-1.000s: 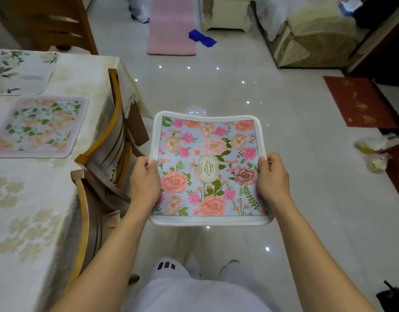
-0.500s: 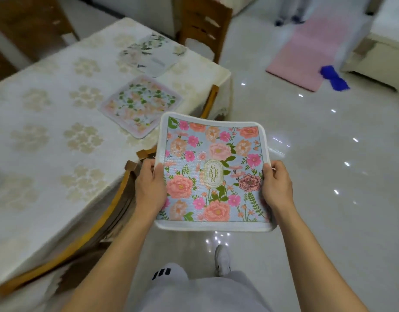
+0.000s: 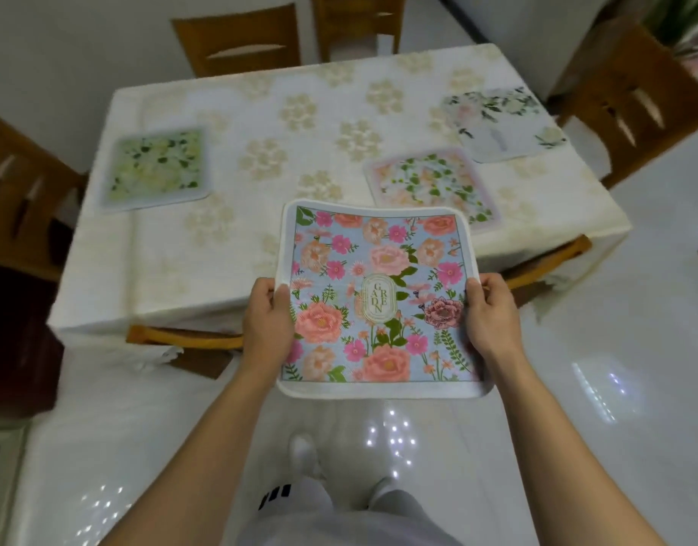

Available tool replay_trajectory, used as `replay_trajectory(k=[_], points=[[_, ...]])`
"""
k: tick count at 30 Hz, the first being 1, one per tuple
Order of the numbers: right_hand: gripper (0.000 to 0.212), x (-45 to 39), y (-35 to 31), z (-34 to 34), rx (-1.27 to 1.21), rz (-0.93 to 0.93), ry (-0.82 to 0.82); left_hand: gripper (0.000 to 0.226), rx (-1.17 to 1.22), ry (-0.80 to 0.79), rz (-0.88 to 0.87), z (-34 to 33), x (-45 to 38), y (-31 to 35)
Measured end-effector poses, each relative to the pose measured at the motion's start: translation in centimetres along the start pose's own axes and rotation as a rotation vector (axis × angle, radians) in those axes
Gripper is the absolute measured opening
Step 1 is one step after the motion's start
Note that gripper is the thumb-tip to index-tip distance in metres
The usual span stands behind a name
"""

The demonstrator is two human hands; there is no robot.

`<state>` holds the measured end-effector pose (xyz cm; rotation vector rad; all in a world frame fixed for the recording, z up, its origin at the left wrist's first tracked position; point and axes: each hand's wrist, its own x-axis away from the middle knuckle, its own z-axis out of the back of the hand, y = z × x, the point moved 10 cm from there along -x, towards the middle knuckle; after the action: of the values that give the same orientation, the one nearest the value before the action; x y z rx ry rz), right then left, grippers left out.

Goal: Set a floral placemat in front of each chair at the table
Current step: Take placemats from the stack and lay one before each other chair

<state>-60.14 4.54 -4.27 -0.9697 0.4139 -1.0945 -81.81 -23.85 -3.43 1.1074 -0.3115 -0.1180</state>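
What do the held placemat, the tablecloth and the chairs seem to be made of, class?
Placemat: likely soft fabric or padded textile, matte, with a printed floral face; it bows between the hands and has a thick pale border.
Tablecloth: apparently woven cloth, cream with beige motifs, draping over the edges.
Chairs: wood, brown and smooth-finished.

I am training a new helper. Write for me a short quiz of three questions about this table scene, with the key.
1. How many placemats already lie on the table?
2. True or false: one hand alone holds the blue placemat.
3. The green placemat lies at the table's: A) left side B) right side C) middle?

Key: 1. Three. 2. False: the left hand and right hand each grip a side edge. 3. A.
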Motion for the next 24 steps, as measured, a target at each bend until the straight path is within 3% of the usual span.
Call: replay_trajectory(k=[10,18,24], points=[[0.024,-5.4,-7.8,-12.1,0.022,0.089,-0.151,0.023,0.003,0.144,0.03,6.7,-9.4,-2.1],[0.025,-9.0,-14.2,-21.4,0.093,0.137,-0.173,0.021,0.011,0.128,0.121,10.7,-19.3,-4.7],[0.026,-10.7,-15.0,-26.6,0.133,0.133,-0.192,0.022,0.018,0.112,0.158,11.9,-24.5,-7.1]])
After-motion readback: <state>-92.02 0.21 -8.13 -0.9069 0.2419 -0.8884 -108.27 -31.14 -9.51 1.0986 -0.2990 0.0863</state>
